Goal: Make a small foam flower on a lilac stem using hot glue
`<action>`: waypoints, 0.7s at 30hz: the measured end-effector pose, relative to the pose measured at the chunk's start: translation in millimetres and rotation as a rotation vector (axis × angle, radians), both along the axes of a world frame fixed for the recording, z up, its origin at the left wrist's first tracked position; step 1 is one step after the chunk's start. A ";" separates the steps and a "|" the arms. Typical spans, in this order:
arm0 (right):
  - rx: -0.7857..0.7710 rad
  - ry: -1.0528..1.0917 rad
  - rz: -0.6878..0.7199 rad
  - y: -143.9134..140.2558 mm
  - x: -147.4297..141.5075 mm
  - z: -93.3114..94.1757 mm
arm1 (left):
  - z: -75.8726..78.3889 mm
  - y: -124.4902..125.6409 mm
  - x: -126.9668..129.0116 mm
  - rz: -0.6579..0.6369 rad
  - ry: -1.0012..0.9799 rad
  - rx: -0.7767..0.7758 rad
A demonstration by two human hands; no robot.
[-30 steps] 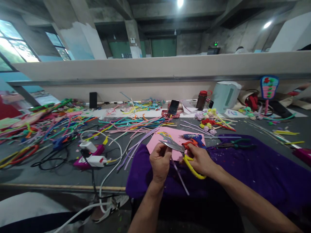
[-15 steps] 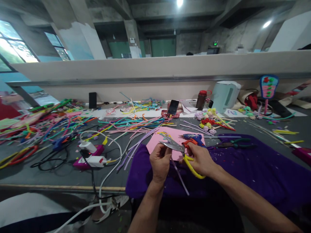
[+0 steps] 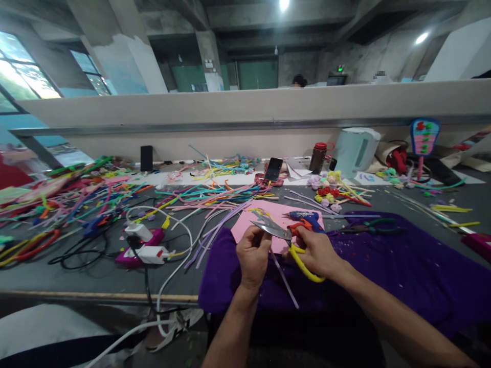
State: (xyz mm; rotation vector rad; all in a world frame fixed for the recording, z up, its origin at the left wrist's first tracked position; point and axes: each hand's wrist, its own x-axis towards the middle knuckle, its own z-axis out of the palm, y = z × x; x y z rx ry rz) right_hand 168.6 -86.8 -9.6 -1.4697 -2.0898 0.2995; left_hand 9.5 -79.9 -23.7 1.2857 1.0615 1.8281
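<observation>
Concrete beams and lit lamps (image 3: pixel 284 5) show at the top of your head view, above a pale partition (image 3: pixel 230 108) that runs along the back of the dark table (image 3: pixel 92 278). Before it stand a mint kettle (image 3: pixel 352 153) and a brown bottle (image 3: pixel 318 161) with a red cap; a phone (image 3: pixel 273 169) leans near the middle. Coloured stems (image 3: pixel 215 194) spread over the tabletop to your left, behind a magenta power strip (image 3: pixel 156 238) with white plugs.

Close to you, a purple cloth (image 3: pixel 414 276) lies under a pink sheet (image 3: pixel 243 225). Your left hand (image 3: pixel 253 258) pinches a thin lilac strip (image 3: pixel 284 280), thumb and fingers together, and the strip slants down over the cloth. Your right hand (image 3: pixel 316 253) is wrapped around the orange and yellow handles of the scissors (image 3: pixel 279 232), whose blades point across your left fingertips. Just beyond your right hand rests a blue glue gun (image 3: pixel 315 220); green-handled pliers (image 3: pixel 370 228) lie further right on the cloth.
</observation>
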 end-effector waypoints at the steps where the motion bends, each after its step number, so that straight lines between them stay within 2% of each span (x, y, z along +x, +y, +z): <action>1: -0.001 -0.001 -0.002 0.0 0.0 -0.4 | -0.2 0.2 -0.2 0.004 0.006 0.005; 10: 0.003 -0.032 0.005 2.6 6.8 -0.1 | 5.7 -0.8 -2.1 0.051 0.058 0.010; 21: 0.048 -0.133 0.087 3.3 28.1 19.2 | 3.2 0.9 -6.1 0.000 0.096 0.008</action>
